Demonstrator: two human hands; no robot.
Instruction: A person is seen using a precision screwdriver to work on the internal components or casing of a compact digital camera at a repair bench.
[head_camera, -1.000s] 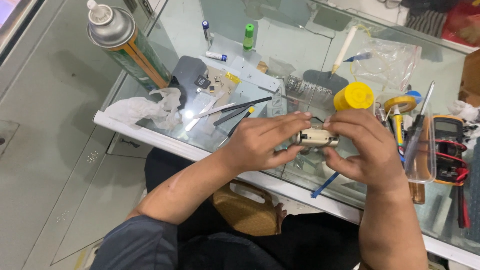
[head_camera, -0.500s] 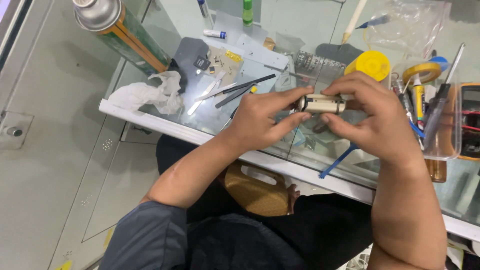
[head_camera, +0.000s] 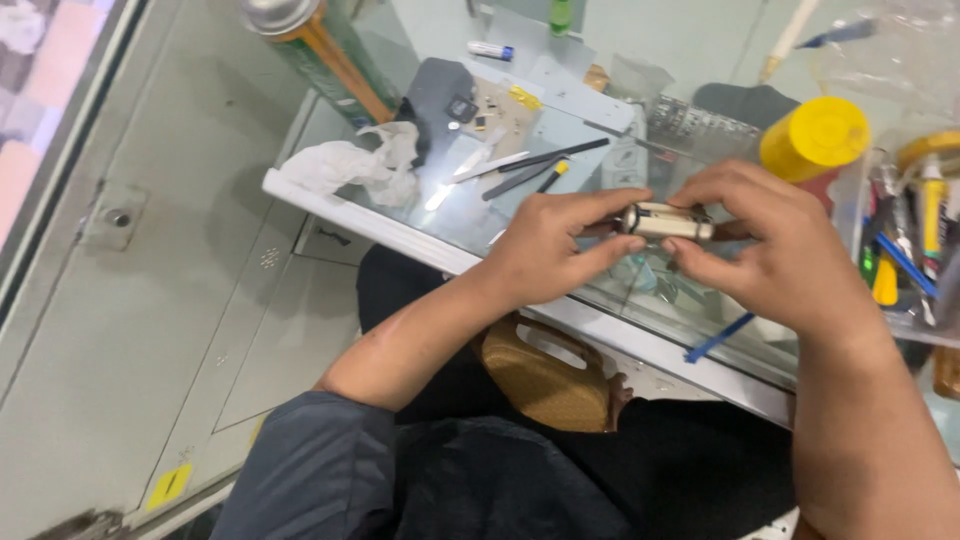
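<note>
Cream-coloured and cylindrical, with dark metal ends, the small part (head_camera: 667, 221) sits right of the frame's centre, held above the glass surface (head_camera: 480, 215) between both hands. The left hand (head_camera: 555, 245) has its grip closed on the part's left end, thumb beneath and fingers on top; the right hand (head_camera: 770, 250) pinches the right end the same way. Judging by this hold, steadiness matters most: keeping both wrists low near the surface edge and the part level would guard against a slip. Thin dark tools (head_camera: 530, 168) lie just above the left hand, a crumpled white cloth (head_camera: 350, 165) further left, and a yellow-capped container (head_camera: 815, 135) near the upper right.
</note>
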